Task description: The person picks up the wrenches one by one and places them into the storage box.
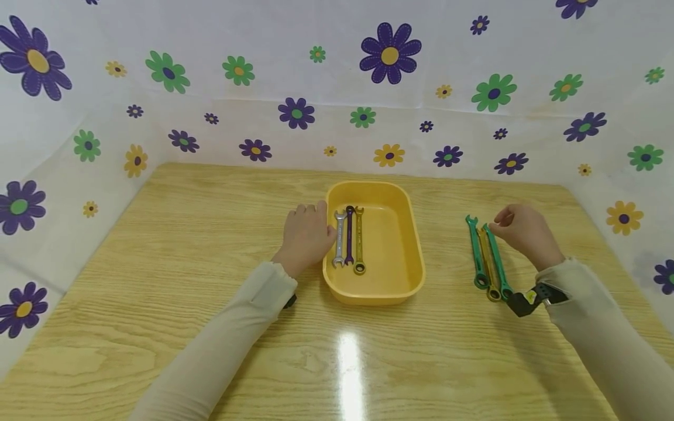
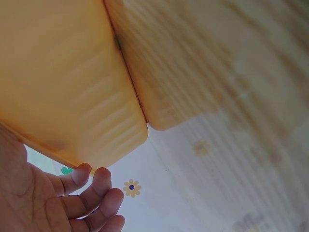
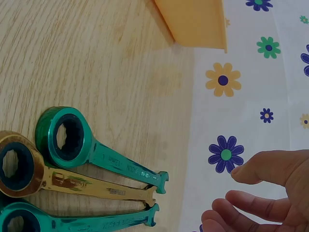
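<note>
My left hand (image 1: 309,235) is at the left rim of a yellow plastic tray (image 1: 389,292), thumb over the rim. Its loosely bent fingers (image 2: 99,186) are outside the tray in the left wrist view, and the thumb is hidden there. Lying inside the tray are a silver wrench (image 1: 339,240), a purple wrench (image 1: 350,237) and a gold wrench (image 1: 360,240). My right hand (image 1: 526,231) is near the open ends of two green wrenches (image 1: 477,254) with a gold wrench (image 3: 96,186) between them. A gap shows between its thumb and fingers, which hold nothing.
Both sets of wrenches lie side by side, roughly lengthwise. The wooden table (image 1: 210,234) extends around the tray. A white cloth (image 1: 337,76) with printed flowers walls off its back and sides. Black wrist mounts (image 1: 526,301) are strapped over the sleeves.
</note>
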`<state>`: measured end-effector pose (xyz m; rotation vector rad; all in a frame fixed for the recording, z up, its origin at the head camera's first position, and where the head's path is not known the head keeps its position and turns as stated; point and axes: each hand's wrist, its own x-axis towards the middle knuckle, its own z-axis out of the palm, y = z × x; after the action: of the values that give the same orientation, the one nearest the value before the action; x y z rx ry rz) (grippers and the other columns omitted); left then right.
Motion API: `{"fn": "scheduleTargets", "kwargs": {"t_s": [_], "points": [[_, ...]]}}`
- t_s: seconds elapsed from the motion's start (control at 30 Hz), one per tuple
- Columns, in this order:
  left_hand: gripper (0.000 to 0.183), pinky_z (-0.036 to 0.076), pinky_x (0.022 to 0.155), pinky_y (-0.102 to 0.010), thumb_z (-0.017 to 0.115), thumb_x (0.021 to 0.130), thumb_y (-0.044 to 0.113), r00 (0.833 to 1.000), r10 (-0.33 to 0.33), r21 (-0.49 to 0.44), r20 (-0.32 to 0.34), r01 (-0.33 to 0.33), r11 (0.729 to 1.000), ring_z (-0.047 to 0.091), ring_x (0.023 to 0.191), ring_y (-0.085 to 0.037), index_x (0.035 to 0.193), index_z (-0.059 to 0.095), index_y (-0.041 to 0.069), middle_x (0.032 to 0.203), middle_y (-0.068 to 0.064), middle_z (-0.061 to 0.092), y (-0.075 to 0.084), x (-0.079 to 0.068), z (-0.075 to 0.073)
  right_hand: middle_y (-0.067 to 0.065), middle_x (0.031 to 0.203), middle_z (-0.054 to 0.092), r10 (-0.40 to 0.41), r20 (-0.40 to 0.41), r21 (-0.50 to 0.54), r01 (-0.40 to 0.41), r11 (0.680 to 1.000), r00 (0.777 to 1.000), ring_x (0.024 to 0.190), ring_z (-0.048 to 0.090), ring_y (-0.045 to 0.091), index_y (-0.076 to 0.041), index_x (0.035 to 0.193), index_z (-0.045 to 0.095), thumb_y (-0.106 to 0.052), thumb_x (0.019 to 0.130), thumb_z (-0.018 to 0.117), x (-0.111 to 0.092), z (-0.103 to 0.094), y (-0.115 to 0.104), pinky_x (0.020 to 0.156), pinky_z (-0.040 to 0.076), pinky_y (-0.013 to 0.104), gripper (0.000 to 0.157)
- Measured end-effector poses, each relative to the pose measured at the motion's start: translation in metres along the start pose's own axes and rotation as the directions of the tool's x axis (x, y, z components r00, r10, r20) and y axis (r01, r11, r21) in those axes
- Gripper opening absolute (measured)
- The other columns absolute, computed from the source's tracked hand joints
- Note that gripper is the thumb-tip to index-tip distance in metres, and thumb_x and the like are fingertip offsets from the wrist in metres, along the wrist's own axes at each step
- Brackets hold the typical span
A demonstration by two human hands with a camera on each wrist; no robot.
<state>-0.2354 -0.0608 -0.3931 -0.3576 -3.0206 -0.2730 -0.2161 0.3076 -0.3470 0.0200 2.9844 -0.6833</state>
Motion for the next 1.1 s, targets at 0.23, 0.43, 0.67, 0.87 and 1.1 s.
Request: {"fn": "scheduleTargets", "kwargs": {"t_s": [0.23, 0.43, 0.67, 0.87, 1.1], "points": [[0.023, 0.044, 0.085, -0.043, 0.044, 0.090, 0.023, 1.000, -0.004, -0.006, 0.012, 0.004, 1.000, 0.053, 0.089, -0.031, 0.102, 0.046, 0.004, 0.092, -0.014, 0.057, 0.001, -0.001, -0.001, 0.029, 0.100, 0.060, -0.006, 0.015, -0.011, 0.006, 1.000, 1.000, 0.081, 0.058, 0.034, 0.009, 0.100, 0.059, -0.019, 0.089, 0.056, 0.002, 0.004, 0.002, 0.067, 0.048, 0.040, 0.030], [0.022, 0.044, 0.085, -0.043, 0.044, 0.090, 0.023, 1.000, -0.006, -0.012, 0.012, 0.006, 1.000, 0.052, 0.089, -0.031, 0.101, 0.046, 0.004, 0.092, -0.014, 0.057, 0.002, -0.001, -0.001, 0.027, 0.099, 0.061, 0.000, 0.025, -0.022, 0.001, 1.000, 1.000, 0.079, 0.059, 0.031, 0.008, 0.097, 0.061, -0.018, 0.089, 0.056, 0.003, 0.006, 0.003, 0.065, 0.048, 0.038, 0.029], [0.022, 0.044, 0.083, -0.043, 0.045, 0.090, 0.023, 1.000, -0.009, -0.021, 0.003, 0.009, 1.000, 0.052, 0.087, -0.031, 0.101, 0.046, 0.004, 0.090, -0.014, 0.056, 0.002, 0.000, -0.001, 0.027, 0.098, 0.062, 0.041, 0.074, -0.031, -0.039, 0.999, 0.996, 0.077, 0.058, 0.029, 0.009, 0.098, 0.062, -0.019, 0.090, 0.056, 0.005, 0.009, 0.005, 0.061, 0.048, 0.034, 0.029], [0.023, 0.045, 0.083, -0.043, 0.045, 0.089, 0.023, 1.000, -0.007, -0.010, -0.003, 0.007, 1.000, 0.052, 0.087, -0.031, 0.102, 0.046, 0.004, 0.090, -0.013, 0.056, 0.002, 0.000, 0.000, 0.029, 0.102, 0.063, 0.037, 0.089, -0.049, -0.032, 0.998, 0.995, 0.080, 0.060, 0.032, 0.012, 0.101, 0.063, -0.017, 0.090, 0.055, 0.005, 0.011, 0.007, 0.066, 0.049, 0.039, 0.032], [0.023, 0.045, 0.082, -0.043, 0.046, 0.089, 0.023, 1.000, -0.007, -0.011, -0.009, 0.007, 1.000, 0.052, 0.086, -0.031, 0.101, 0.046, 0.003, 0.089, -0.014, 0.056, 0.002, -0.001, -0.002, 0.028, 0.097, 0.064, 0.017, 0.090, -0.050, -0.012, 0.999, 0.996, 0.072, 0.058, 0.027, 0.010, 0.091, 0.065, -0.013, 0.087, 0.056, 0.007, 0.015, 0.010, 0.064, 0.048, 0.038, 0.026]]}}
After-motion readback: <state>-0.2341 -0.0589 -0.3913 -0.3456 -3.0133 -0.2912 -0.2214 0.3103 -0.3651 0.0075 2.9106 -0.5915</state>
